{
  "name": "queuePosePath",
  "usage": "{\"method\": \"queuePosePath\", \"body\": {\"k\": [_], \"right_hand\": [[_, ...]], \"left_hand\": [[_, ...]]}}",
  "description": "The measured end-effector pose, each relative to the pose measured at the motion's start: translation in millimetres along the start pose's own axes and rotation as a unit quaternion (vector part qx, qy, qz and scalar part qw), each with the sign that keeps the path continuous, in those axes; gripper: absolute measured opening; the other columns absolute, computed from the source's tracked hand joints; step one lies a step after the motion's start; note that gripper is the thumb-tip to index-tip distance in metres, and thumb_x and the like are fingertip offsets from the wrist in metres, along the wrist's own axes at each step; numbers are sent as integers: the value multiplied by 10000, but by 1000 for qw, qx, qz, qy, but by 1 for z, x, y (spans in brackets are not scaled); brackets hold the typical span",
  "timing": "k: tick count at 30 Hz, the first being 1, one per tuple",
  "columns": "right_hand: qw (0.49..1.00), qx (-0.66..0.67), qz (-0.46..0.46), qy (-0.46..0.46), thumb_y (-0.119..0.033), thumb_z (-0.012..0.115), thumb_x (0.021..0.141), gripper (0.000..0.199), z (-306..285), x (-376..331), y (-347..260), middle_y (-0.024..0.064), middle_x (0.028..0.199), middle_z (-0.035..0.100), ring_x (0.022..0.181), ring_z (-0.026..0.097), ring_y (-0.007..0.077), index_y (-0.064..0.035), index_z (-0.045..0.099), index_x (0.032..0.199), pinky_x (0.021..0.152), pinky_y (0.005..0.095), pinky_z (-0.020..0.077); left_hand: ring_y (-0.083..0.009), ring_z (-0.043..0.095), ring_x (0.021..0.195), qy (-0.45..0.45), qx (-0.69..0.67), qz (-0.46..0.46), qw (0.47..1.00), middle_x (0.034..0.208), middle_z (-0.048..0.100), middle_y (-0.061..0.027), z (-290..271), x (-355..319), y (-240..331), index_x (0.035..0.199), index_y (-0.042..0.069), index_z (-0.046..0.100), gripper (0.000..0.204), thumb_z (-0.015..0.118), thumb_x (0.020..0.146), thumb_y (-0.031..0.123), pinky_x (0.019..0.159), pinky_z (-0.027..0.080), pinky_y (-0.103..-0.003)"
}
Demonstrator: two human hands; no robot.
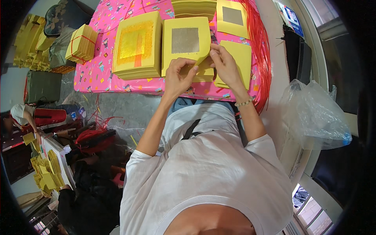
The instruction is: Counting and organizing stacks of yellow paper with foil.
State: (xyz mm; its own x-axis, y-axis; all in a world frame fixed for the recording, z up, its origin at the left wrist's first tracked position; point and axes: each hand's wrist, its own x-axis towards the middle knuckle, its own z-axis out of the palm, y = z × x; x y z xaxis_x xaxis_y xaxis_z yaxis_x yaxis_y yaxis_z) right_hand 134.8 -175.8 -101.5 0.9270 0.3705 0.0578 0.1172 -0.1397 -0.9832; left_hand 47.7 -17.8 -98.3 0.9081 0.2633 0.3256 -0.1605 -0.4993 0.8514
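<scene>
A yellow paper sheet with a silver square (pixel 185 40) lies on top of a stack of yellow paper in front of me. My right hand (pixel 226 67) pinches its right edge, which is bent upward. My left hand (pixel 181 75) has curled fingers at the sheet's lower edge, with thumb and forefinger closed on the paper. Left of this stands a thick yellow paper stack with a gold and orange square (pixel 133 41). Under my right wrist is a lower yellow stack (pixel 239 58). Another silver-square sheet (pixel 232 16) rests farther back.
A pink patterned cloth (pixel 98 80) covers the table. Red plastic strands (pixel 260 51) hang over its right side. A red-tied yellow bundle (pixel 81 44) stands at the left edge, another stack (pixel 194 8) at the back. A transparent plastic bag (pixel 313 113) lies right. People work at a table (pixel 64 164) lower left.
</scene>
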Motion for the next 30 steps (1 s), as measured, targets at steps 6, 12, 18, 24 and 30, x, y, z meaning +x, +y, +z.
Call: {"method": "queuePosePath", "body": {"k": [6,12,18,24,30], "right_hand": [[997,4,-76,-11,-125,583,893,388,19,-11,-18,143,1093,597,951,624,223,-23,486,1254,762,319,531],[988,-81,-129,-17,-80,616,834,453,25,-19,-25,147,1132,569,1027,587,259,-46,475,1263,790,352,518],[969,-169,-182,-20,-80,636,809,482,24,-24,-25,159,1133,552,1060,556,303,-41,469,1260,825,366,494],[986,-87,-141,-30,-105,667,799,510,25,-28,-20,157,1159,529,1078,543,297,-32,466,1262,882,373,467],[990,-70,-123,-17,-115,680,801,533,26,-31,-17,154,1175,512,1084,542,282,-19,461,1278,889,352,465]], "left_hand": [[-154,597,833,-68,-157,-156,973,867,683,-85,-9,10,-5,939,4,671,252,630,872,243,780,457,-291],[-68,586,719,-73,-147,-185,969,793,670,-53,-3,21,0,951,-27,645,301,651,885,266,652,462,-217],[-64,591,654,-57,-259,-204,942,726,668,-45,0,25,2,936,-18,652,193,688,848,151,603,459,-204],[-50,584,697,-61,-257,-226,938,795,669,-37,0,23,0,960,-19,652,172,667,854,116,616,446,-185],[-46,584,718,-56,-240,-225,943,822,674,-28,2,22,-1,976,-18,662,167,654,862,105,634,453,-192]]}}
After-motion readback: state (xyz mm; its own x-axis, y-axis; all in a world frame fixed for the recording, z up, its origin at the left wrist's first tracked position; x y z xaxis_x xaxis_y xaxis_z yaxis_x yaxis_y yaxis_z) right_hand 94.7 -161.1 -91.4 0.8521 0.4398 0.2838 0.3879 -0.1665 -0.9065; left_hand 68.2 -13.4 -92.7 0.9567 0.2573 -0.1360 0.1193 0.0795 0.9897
